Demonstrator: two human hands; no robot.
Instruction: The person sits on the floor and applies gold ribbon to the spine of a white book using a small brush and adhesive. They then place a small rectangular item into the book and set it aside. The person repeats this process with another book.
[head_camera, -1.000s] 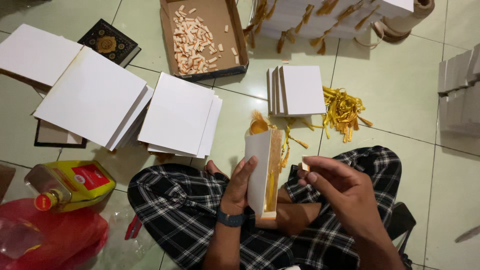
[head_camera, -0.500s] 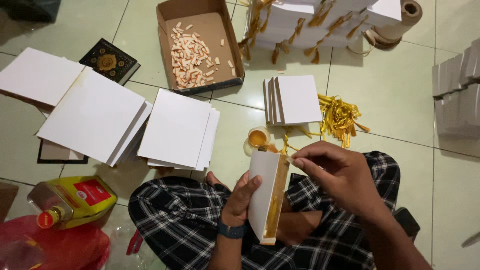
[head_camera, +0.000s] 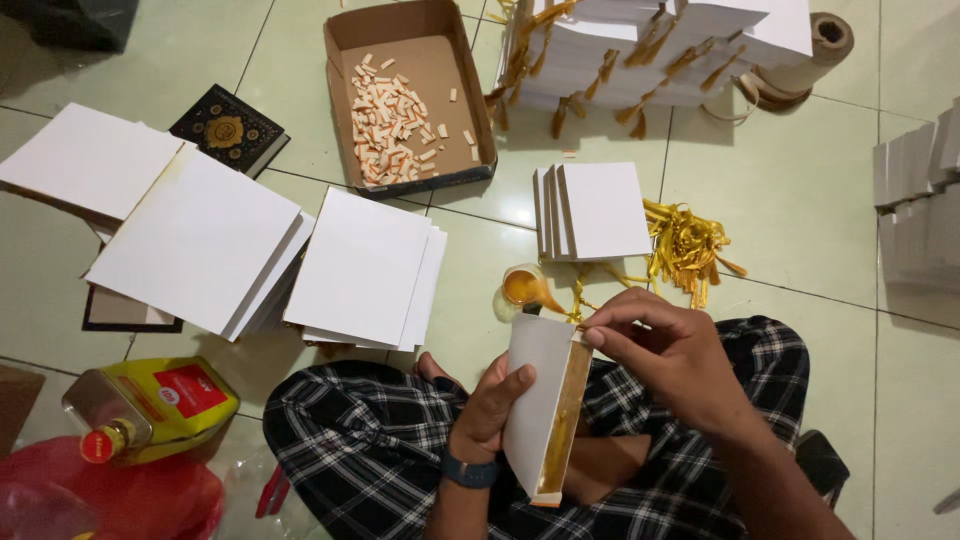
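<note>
I sit cross-legged on a tiled floor. My left hand (head_camera: 492, 403) grips a white book block (head_camera: 535, 395) upright over my lap, its glue-coated spine (head_camera: 563, 415) facing right. My right hand (head_camera: 672, 355) pinches something small at the top corner of the spine, where a gold ribbon (head_camera: 577, 300) hangs out. A small open cup of amber glue (head_camera: 519, 288) stands on the floor just beyond the book.
A short stack of white book blocks (head_camera: 597, 210) lies ahead beside loose gold ribbons (head_camera: 687, 245). Larger white sheet stacks (head_camera: 365, 267) lie at left. A cardboard box (head_camera: 455, 60) holds small paper strips. A yellow glue jug (head_camera: 150, 410) sits at lower left, finished ribboned books (head_camera: 650, 45) at top.
My right hand rose from the lap to the top corner of the spine. The book block has tilted a little, with the left hand still gripping it.
</note>
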